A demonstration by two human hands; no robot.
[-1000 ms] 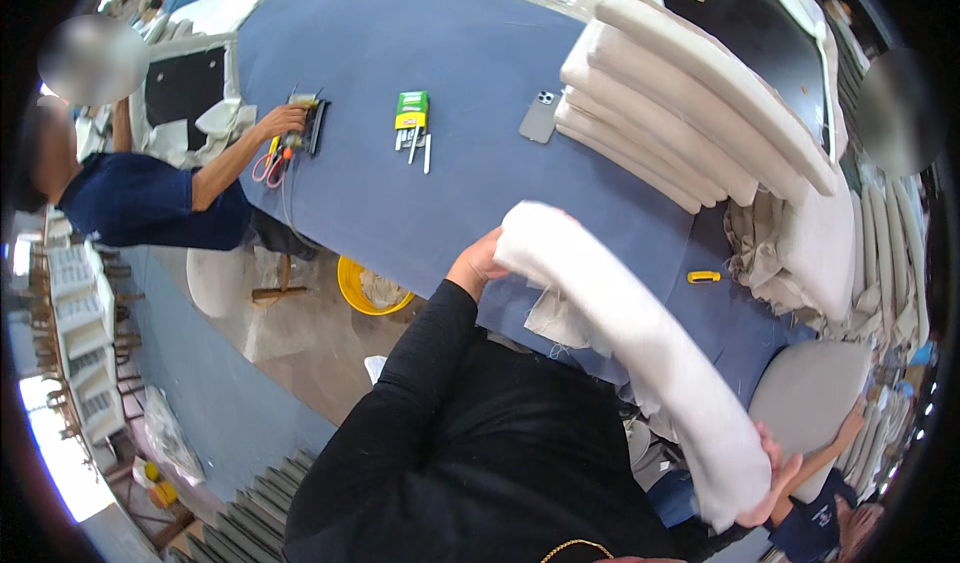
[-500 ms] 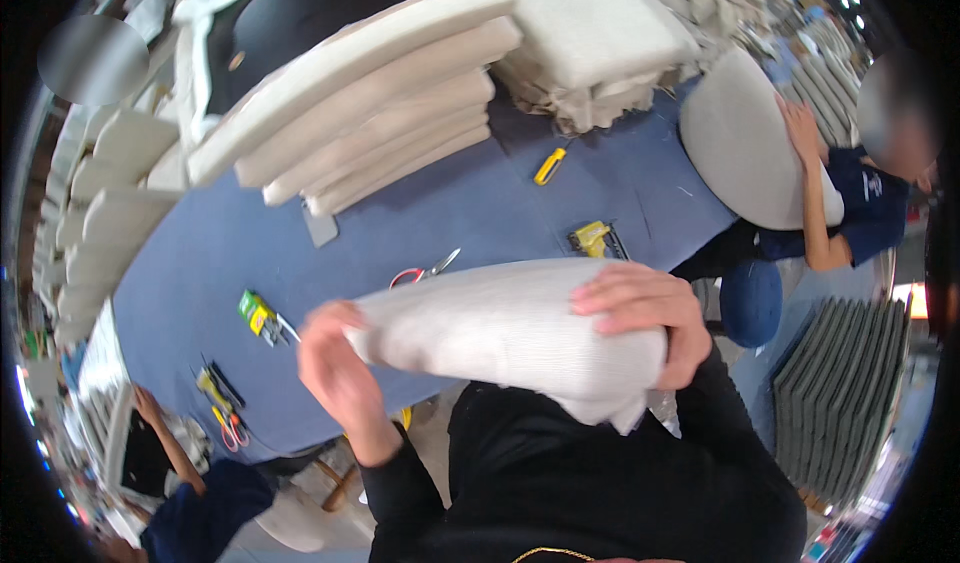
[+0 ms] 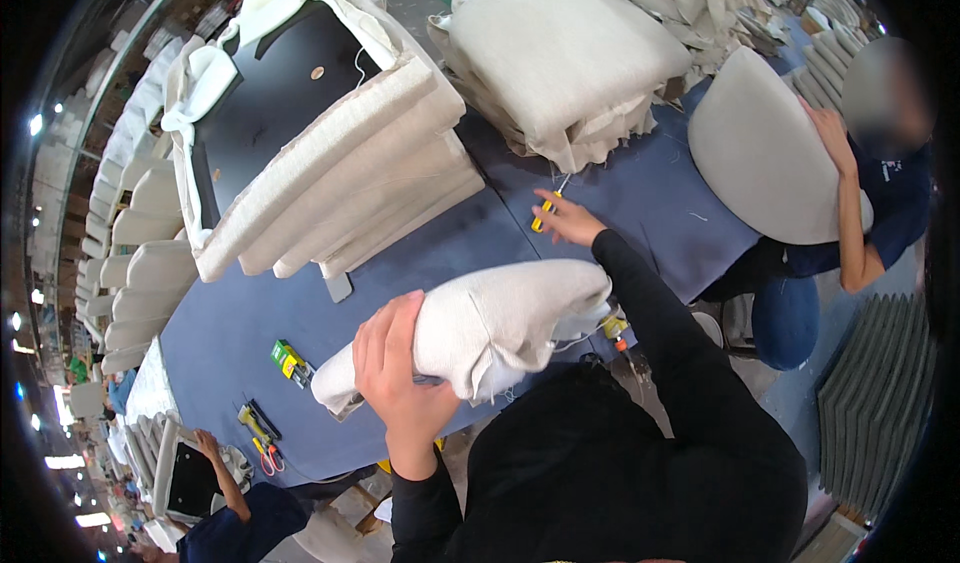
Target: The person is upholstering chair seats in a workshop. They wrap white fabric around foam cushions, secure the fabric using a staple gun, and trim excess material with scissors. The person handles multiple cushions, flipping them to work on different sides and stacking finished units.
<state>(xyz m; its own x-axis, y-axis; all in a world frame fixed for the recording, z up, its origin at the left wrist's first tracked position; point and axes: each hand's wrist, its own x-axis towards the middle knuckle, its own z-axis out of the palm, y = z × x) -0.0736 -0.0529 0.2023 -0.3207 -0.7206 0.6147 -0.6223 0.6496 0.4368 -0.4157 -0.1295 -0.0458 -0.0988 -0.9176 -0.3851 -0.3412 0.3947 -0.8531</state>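
My left hand (image 3: 398, 373) grips a beige fabric-covered cushion (image 3: 490, 325), held against my chest above the near edge of the blue table (image 3: 240, 333). My right hand (image 3: 568, 220) reaches out over the table and rests its fingers on a small yellow cutter (image 3: 543, 213). Whether the fingers have closed around the cutter I cannot tell. Black sleeves cover both my arms.
A stack of beige cushion panels (image 3: 340, 183) lies mid-table, a pile of upholstered covers (image 3: 565, 58) behind it. A green-yellow tool (image 3: 290, 359) and scissors (image 3: 262, 443) lie at left. One person at right holds a seat pad (image 3: 760, 153); another works at lower left (image 3: 215, 463).
My right hand has let go of the cushion and reached forward to the yellow cutter. My left hand now holds the cushion alone, and my view has swung left.
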